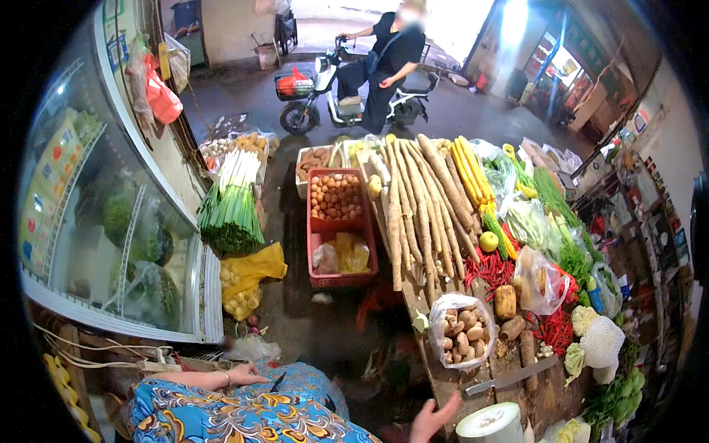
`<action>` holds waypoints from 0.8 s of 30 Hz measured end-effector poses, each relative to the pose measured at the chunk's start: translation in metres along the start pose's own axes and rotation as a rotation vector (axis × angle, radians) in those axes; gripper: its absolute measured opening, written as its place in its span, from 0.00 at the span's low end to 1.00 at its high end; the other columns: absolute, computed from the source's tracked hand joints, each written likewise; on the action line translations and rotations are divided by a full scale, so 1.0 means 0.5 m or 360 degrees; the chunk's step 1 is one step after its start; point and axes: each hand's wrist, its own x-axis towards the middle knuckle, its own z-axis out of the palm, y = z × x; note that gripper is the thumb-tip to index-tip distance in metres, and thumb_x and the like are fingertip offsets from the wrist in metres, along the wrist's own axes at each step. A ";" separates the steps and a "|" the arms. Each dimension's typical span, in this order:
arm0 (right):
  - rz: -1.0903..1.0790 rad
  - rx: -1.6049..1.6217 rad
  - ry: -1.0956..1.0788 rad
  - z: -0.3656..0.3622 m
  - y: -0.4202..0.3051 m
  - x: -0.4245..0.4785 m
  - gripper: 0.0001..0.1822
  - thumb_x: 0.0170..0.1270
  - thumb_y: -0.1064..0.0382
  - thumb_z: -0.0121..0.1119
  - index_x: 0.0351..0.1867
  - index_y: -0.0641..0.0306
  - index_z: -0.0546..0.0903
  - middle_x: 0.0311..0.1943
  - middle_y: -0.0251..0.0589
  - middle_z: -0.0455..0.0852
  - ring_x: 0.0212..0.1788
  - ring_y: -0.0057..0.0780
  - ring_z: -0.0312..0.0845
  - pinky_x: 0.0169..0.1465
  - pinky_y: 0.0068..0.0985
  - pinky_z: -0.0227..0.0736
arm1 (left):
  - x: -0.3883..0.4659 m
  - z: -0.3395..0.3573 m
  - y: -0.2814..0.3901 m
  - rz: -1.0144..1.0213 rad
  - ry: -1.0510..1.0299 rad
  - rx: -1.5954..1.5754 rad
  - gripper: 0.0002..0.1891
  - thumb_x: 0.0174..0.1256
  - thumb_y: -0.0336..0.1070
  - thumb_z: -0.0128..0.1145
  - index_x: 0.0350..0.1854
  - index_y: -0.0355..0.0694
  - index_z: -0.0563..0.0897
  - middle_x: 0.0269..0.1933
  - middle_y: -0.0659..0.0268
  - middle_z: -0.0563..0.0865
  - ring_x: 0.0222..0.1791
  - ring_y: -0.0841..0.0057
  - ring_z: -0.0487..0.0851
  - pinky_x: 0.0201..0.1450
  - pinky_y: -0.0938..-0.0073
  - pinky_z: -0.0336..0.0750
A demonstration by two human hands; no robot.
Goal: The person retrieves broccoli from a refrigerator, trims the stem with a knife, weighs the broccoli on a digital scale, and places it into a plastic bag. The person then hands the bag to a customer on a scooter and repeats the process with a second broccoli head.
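Observation:
My left hand (247,376), with a bracelet at the wrist, rests over the lap of the blue patterned garment (238,412). Near its fingertips is a small dark pointed thing (278,382); whether the hand holds it I cannot tell. My right hand (437,418) is raised by the wooden table's near edge with fingers apart, holding nothing. Beside it stands a cut white-fleshed winter melon (491,425). A long-bladed knife (512,375) lies on the table, its blade over a brown root. A plastic bag of mushrooms (463,333) sits just beyond.
Long yams (424,221), red chillies (490,271) and cauliflower (584,320) cover the table. A red crate (342,221) of eggs stands on the floor ahead. Leeks (231,216) and a glass-doored cooler (122,221) are at left. A person (388,50) sits on a scooter (343,105) beyond.

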 end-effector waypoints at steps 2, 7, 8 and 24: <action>-0.0113 0.0373 -0.0408 -0.017 -0.077 -0.047 0.22 0.61 0.64 0.57 0.57 0.69 0.73 0.54 0.55 0.76 0.58 0.46 0.70 0.62 0.39 0.64 | 0.015 0.026 -0.020 0.0115 -0.0053 -0.0145 0.28 0.57 0.63 0.62 0.44 0.41 0.83 0.45 0.57 0.86 0.47 0.69 0.83 0.51 0.69 0.76; 0.0319 0.0904 -0.1375 0.081 -0.066 -0.218 0.23 0.60 0.62 0.59 0.57 0.66 0.76 0.57 0.54 0.76 0.58 0.48 0.72 0.62 0.36 0.67 | 0.104 0.061 0.023 0.0489 -0.0252 -0.0177 0.27 0.60 0.56 0.62 0.52 0.38 0.81 0.49 0.54 0.85 0.50 0.65 0.83 0.54 0.67 0.75; 0.0128 0.0849 -0.1282 0.098 -0.064 -0.238 0.18 0.62 0.65 0.58 0.54 0.67 0.77 0.51 0.49 0.80 0.52 0.41 0.76 0.56 0.32 0.71 | 0.139 0.066 0.047 0.0597 -0.0218 0.0008 0.28 0.61 0.54 0.61 0.56 0.38 0.80 0.52 0.54 0.84 0.53 0.64 0.82 0.56 0.67 0.74; 0.2046 0.0541 -0.1996 0.516 0.227 -0.294 0.52 0.56 0.54 0.71 0.75 0.43 0.48 0.60 0.38 0.72 0.52 0.30 0.72 0.45 0.33 0.77 | 0.150 0.301 0.143 0.0303 0.0489 0.0241 0.22 0.56 0.36 0.62 0.56 0.46 0.81 0.65 0.53 0.71 0.63 0.54 0.69 0.64 0.53 0.61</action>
